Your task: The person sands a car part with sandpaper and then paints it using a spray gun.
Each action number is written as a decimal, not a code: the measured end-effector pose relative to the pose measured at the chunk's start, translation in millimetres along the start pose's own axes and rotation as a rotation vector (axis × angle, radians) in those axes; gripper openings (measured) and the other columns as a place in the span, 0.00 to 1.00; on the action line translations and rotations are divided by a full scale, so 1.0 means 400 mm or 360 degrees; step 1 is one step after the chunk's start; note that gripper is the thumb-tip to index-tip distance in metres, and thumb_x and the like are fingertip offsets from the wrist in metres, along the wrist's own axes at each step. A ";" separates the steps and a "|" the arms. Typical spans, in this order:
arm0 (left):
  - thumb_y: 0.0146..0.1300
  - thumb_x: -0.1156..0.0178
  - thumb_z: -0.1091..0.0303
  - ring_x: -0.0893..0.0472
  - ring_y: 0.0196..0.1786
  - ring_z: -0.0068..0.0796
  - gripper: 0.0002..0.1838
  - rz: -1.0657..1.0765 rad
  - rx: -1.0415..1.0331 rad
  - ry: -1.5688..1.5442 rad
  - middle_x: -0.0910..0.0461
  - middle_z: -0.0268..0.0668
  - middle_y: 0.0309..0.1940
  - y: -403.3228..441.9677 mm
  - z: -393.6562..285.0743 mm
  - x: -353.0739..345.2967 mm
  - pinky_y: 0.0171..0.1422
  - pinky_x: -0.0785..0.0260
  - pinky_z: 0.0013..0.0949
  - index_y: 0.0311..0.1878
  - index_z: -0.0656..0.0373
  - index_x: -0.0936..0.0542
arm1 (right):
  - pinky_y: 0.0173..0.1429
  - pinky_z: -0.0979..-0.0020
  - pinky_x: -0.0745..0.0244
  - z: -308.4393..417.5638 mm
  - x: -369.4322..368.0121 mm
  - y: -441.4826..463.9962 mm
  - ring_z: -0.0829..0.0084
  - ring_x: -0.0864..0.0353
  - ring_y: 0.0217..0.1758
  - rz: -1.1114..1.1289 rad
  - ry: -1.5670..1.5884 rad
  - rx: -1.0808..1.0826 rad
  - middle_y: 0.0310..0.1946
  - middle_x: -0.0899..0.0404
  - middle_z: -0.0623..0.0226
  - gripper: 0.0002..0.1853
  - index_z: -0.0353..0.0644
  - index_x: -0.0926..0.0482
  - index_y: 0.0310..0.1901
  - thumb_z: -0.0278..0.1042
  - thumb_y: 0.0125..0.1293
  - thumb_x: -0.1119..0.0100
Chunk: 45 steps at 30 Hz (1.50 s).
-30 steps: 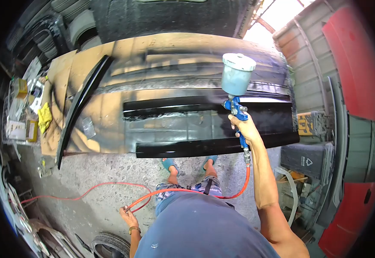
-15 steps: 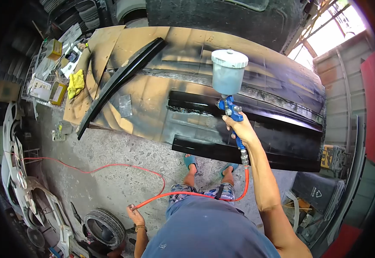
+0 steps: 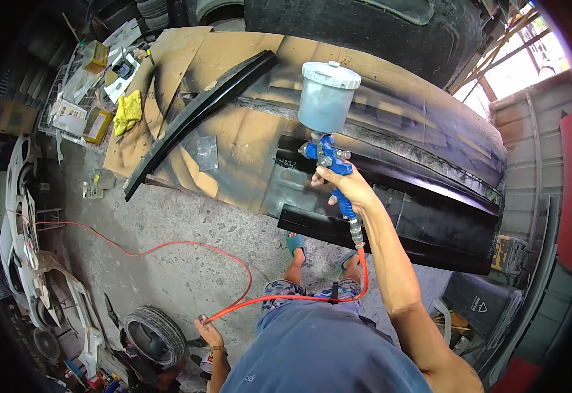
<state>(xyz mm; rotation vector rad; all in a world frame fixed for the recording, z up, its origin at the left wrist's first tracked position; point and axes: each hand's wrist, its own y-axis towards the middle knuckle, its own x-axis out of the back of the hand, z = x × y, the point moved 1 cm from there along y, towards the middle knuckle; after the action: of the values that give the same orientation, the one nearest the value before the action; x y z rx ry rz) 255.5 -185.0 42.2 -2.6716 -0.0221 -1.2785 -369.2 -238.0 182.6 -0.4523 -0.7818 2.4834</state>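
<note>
A blue spray gun with a translucent white-lidded paint cup on top is gripped in my right hand, held over the left part of the black panels. Two glossy black panels lie on the cardboard-covered table. A longer curved black strip rests slantwise further left. From the gun's handle a red air hose loops across my waist to my left hand, whose fingers are closed around it low on the left. The nozzle faces left; whether spray comes out cannot be seen.
A yellow cloth lies at the table's left end, beside a wire rack with boxes and papers. A tire is on the floor at lower left, near white car body parts. A dark bin stands at right.
My right hand and the spray gun have moved left along the panels, towards their left ends. My left hand stays on the hose. The view has shifted slightly.
</note>
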 end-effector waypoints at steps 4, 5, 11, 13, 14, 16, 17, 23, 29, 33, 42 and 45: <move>0.72 0.48 0.62 0.31 0.40 0.34 0.13 0.0045 -0.0018 0.0037 0.29 0.42 0.35 0.015 -0.009 -0.012 0.52 0.37 0.35 0.39 0.65 0.31 | 0.23 0.77 0.35 -0.017 0.030 -0.002 0.85 0.27 0.31 -0.0149 -0.0149 0.0035 0.29 0.28 0.79 0.15 0.48 0.28 0.49 0.41 0.65 0.37; 0.72 0.48 0.62 0.31 0.40 0.34 0.13 0.0075 -0.0014 0.0048 0.29 0.42 0.35 0.024 -0.010 -0.015 0.52 0.37 0.35 0.39 0.65 0.31 | 0.23 0.77 0.35 -0.022 0.042 -0.012 0.85 0.27 0.31 -0.0170 -0.0153 0.0030 0.29 0.28 0.79 0.15 0.48 0.28 0.49 0.41 0.65 0.37; 0.71 0.49 0.64 0.31 0.41 0.35 0.12 0.0184 -0.0072 -0.0018 0.29 0.43 0.36 0.042 -0.016 -0.062 0.54 0.37 0.35 0.40 0.66 0.31 | 0.21 0.79 0.38 -0.074 0.184 -0.124 0.85 0.31 0.27 -0.0374 -0.0113 -0.0026 0.27 0.31 0.79 0.15 0.48 0.28 0.49 0.40 0.65 0.37; 0.71 0.49 0.66 0.30 0.43 0.36 0.11 0.0164 -0.0115 0.0004 0.28 0.43 0.38 0.040 -0.036 -0.078 0.56 0.37 0.34 0.42 0.67 0.30 | 0.21 0.80 0.39 -0.095 0.246 -0.171 0.86 0.31 0.27 -0.0439 -0.0033 -0.0015 0.27 0.31 0.79 0.14 0.48 0.28 0.49 0.39 0.65 0.37; 0.71 0.50 0.66 0.30 0.45 0.36 0.11 0.0253 -0.0080 0.0036 0.28 0.43 0.39 0.040 -0.045 -0.081 0.58 0.38 0.33 0.43 0.67 0.30 | 0.21 0.81 0.39 -0.104 0.280 -0.195 0.87 0.31 0.27 -0.0462 -0.0017 0.0001 0.27 0.31 0.79 0.14 0.48 0.29 0.49 0.38 0.66 0.37; 0.71 0.50 0.66 0.31 0.45 0.35 0.11 0.0313 -0.0096 0.0027 0.29 0.42 0.39 0.032 -0.065 -0.100 0.58 0.39 0.33 0.43 0.67 0.30 | 0.21 0.81 0.39 -0.121 0.344 -0.249 0.87 0.31 0.27 -0.0563 0.0004 -0.0003 0.27 0.31 0.79 0.14 0.48 0.29 0.49 0.38 0.66 0.38; 0.71 0.50 0.66 0.31 0.44 0.35 0.11 0.0325 -0.0094 0.0029 0.29 0.42 0.38 0.026 -0.075 -0.110 0.58 0.39 0.33 0.43 0.67 0.31 | 0.21 0.81 0.39 -0.129 0.378 -0.278 0.87 0.31 0.27 -0.0612 0.0026 -0.0004 0.27 0.31 0.79 0.14 0.48 0.29 0.49 0.38 0.66 0.38; 0.75 0.53 0.56 0.36 0.40 0.33 0.18 0.0420 -0.0129 -0.0035 0.34 0.40 0.34 -0.042 -0.172 -0.189 0.54 0.40 0.32 0.38 0.64 0.33 | 0.21 0.80 0.39 -0.171 0.580 -0.448 0.87 0.31 0.26 -0.0840 0.0116 0.0028 0.26 0.31 0.80 0.12 0.48 0.29 0.45 0.39 0.65 0.37; 0.75 0.52 0.56 0.37 0.39 0.33 0.18 0.0456 -0.0222 0.0031 0.35 0.39 0.33 -0.177 -0.264 -0.275 0.50 0.40 0.33 0.37 0.63 0.33 | 0.20 0.80 0.39 -0.214 0.808 -0.617 0.86 0.31 0.25 -0.0994 0.0151 0.0065 0.24 0.31 0.79 0.09 0.50 0.29 0.38 0.39 0.65 0.38; 0.75 0.52 0.56 0.37 0.37 0.33 0.18 0.0427 -0.0298 0.0048 0.34 0.40 0.31 -0.302 -0.330 -0.354 0.47 0.40 0.34 0.36 0.64 0.32 | 0.21 0.80 0.39 -0.231 0.953 -0.734 0.86 0.30 0.27 -0.1067 0.0208 0.0165 0.24 0.31 0.80 0.10 0.51 0.29 0.35 0.40 0.66 0.38; 0.74 0.51 0.58 0.33 0.38 0.35 0.17 0.0478 -0.0365 0.0117 0.31 0.42 0.33 -0.516 -0.417 -0.484 0.48 0.38 0.37 0.36 0.65 0.31 | 0.18 0.78 0.37 -0.275 1.251 -0.938 0.84 0.31 0.22 -0.1308 0.0242 0.0248 0.21 0.30 0.77 0.11 0.49 0.29 0.31 0.39 0.64 0.37; 0.73 0.50 0.59 0.33 0.38 0.37 0.16 0.0449 -0.0385 0.0117 0.31 0.43 0.33 -0.566 -0.426 -0.513 0.48 0.38 0.38 0.36 0.65 0.31 | 0.19 0.78 0.36 -0.292 1.332 -0.990 0.84 0.30 0.24 -0.1380 0.0266 0.0240 0.22 0.30 0.78 0.11 0.49 0.29 0.32 0.40 0.63 0.36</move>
<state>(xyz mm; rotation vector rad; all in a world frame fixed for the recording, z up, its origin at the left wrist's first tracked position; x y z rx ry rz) -25.4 22.2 23.1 -2.6902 0.5319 -1.3574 -615.3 386.4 245.0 -0.1938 -0.5508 1.6533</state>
